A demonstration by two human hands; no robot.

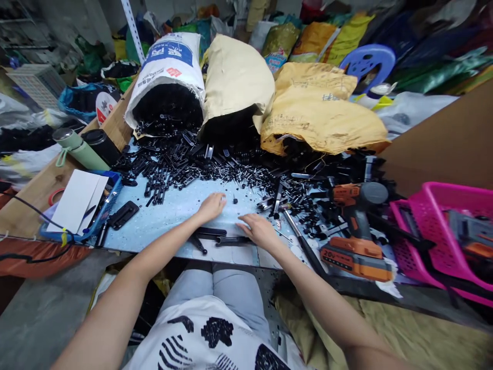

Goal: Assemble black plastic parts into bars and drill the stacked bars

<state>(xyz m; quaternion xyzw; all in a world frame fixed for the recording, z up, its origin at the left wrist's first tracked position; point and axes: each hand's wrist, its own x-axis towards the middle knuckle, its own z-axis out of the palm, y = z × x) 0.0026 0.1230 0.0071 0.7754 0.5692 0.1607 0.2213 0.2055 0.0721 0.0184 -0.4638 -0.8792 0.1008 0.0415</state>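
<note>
My left hand [211, 206] lies palm down on the pale blue table top [169, 213], fingers loosely curled toward a small black pin [235, 197]. My right hand [259, 229] rests beside it, fingers flat over long black plastic strips [227, 240] near the front edge. Neither hand visibly holds anything. A wide heap of black plastic parts and metal pins [215, 162] spreads just beyond both hands.
Three open sacks, one white [169, 72], one beige [236, 77], one yellow [319, 110], spill parts at the back. An orange cordless drill [356, 226] and a pink basket [442, 231] sit right. A blue tray with white paper [79, 203] and a green bottle [77, 149] sit left.
</note>
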